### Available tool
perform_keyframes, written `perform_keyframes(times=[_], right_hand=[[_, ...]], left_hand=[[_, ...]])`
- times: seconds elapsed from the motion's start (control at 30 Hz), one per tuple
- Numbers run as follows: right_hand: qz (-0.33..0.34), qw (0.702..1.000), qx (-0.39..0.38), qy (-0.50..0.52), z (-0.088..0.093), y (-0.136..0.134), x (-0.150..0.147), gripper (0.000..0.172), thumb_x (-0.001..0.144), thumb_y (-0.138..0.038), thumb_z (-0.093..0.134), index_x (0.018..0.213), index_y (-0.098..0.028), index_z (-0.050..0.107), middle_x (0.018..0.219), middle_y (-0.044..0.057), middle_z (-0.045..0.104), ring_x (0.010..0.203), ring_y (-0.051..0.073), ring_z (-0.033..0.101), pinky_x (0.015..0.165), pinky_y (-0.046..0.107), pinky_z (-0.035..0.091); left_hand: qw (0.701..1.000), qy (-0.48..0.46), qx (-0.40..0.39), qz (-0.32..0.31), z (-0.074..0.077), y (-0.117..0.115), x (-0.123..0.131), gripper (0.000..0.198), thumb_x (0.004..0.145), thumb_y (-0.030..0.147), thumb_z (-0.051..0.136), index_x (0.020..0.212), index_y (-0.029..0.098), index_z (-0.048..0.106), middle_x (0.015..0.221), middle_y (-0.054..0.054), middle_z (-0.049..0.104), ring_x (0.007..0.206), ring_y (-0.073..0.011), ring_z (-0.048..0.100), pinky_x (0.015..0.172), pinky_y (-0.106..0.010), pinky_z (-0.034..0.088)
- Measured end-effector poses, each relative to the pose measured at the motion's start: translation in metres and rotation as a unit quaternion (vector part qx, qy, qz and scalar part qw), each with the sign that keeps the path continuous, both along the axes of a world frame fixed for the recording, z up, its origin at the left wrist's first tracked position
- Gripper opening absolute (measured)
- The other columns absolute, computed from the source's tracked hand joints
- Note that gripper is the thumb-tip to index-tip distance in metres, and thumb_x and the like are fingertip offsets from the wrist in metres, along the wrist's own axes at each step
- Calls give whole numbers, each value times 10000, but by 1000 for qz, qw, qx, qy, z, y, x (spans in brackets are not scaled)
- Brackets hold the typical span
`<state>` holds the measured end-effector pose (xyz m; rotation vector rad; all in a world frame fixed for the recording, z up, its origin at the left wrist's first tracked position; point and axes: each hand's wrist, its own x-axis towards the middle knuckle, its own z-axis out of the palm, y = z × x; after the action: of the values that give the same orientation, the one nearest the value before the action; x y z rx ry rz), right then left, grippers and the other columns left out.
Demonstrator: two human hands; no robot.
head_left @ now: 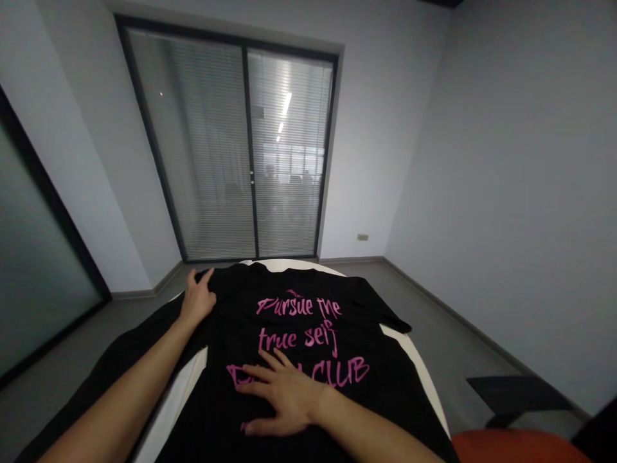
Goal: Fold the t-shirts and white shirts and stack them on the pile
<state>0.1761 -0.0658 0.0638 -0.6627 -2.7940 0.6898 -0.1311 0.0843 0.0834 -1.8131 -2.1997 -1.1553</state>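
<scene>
A black T-shirt (299, 321) with pink lettering lies spread out, printed side up, on a pale round-edged table (429, 379). My left hand (198, 299) rests at the shirt's far left sleeve, its fingers apart. Flat on the lower left part of the lettering is my right hand (284, 395), with fingers spread, covering some letters. Other black fabric (130, 347) lies to the left, partly behind my left forearm. Between it and the shirt a white strip shows.
An orange seat (515, 446) and a black armrest (518, 393) stand at the lower right, beside the table. Beyond the table are a glass partition with blinds (212, 148) and grey walls.
</scene>
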Motion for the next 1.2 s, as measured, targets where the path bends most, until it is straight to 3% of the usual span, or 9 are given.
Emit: perform_keyframes(times=[0.1, 0.27, 0.4, 0.53, 0.7, 0.8, 0.93, 1.07, 1.2], right_hand=[[3, 1000, 12, 22, 7, 11, 1, 527, 958, -527, 544, 1425, -283, 522, 1539, 64, 454, 1449, 306, 343, 1186, 510, 258], [-204, 970, 108, 69, 17, 59, 19, 281, 1001, -256, 449, 1189, -195, 648, 1168, 78, 675, 1113, 190, 607, 990, 322, 451], [-391, 911, 115, 59, 17, 114, 57, 277, 1011, -261, 420, 1131, -193, 661, 1144, 81, 671, 1072, 188, 630, 931, 295, 459], [-532, 843, 76, -32, 12, 162, 101, 310, 1019, -320, 411, 1221, -236, 631, 1234, 81, 663, 1118, 209, 638, 913, 294, 463], [-592, 799, 37, -96, -4, 199, 138, 445, 1010, -380, 431, 1404, -193, 515, 1196, 173, 685, 1095, 301, 667, 879, 390, 493], [-611, 781, 27, -123, -11, 213, 144, 517, 1006, -407, 434, 1470, -178, 442, 1212, 200, 676, 1105, 314, 667, 884, 412, 498], [-621, 769, 32, -148, -14, 226, 143, 400, 985, -389, 476, 1278, -154, 612, 1155, 208, 693, 1084, 333, 674, 865, 424, 506], [-617, 770, 46, -156, -15, 237, 143, 304, 979, -309, 480, 1178, -149, 645, 1139, 207, 693, 1070, 315, 679, 858, 401, 504], [-621, 766, 60, -153, -17, 247, 143, 345, 1012, -268, 386, 1217, -81, 591, 1117, 252, 683, 1047, 314, 682, 863, 398, 495]], left_hand=[[986, 145, -28, -70, 2, 0, 14, 536, 798, 194, 614, 1333, 219, 630, 1663, -116, 160, 1401, -406, 405, 1166, -525, 348], [970, 197, -138, -35, 6, 8, 30, 610, 852, 547, 570, 1378, 238, 596, 1567, -121, 399, 1373, -501, 351, 1013, -605, 428], [960, 240, -144, 2, 10, 15, 31, 439, 937, 431, 447, 1156, 185, 737, 1285, -151, 648, 1206, -440, 499, 913, -515, 482], [961, 244, -123, 35, 16, 19, 24, 480, 975, 335, 332, 1089, 121, 747, 1203, -191, 660, 1100, -381, 537, 850, -460, 476], [948, 304, -53, 72, 22, 20, 34, 551, 996, 406, 299, 1051, 99, 754, 1168, -206, 658, 1158, -401, 477, 939, -523, 382], [944, 315, -54, 81, 21, 26, 54, 583, 953, 564, 388, 1123, 131, 740, 1180, -204, 661, 1185, -458, 455, 1010, -659, 254], [937, 327, -103, 72, 13, 40, 73, 502, 853, 533, 599, 1191, 183, 722, 1289, -191, 625, 1291, -543, 364, 1039, -739, 103], [939, 325, -102, 49, 5, 55, 70, 322, 915, 301, 507, 1052, 158, 761, 1207, -169, 679, 1303, -475, 411, 1087, -678, 120], [979, 153, -106, 85, 13, 72, 41, 364, 953, 332, 432, 1084, 145, 716, 1114, -179, 713, 1179, -366, 558, 1033, -552, 333]])
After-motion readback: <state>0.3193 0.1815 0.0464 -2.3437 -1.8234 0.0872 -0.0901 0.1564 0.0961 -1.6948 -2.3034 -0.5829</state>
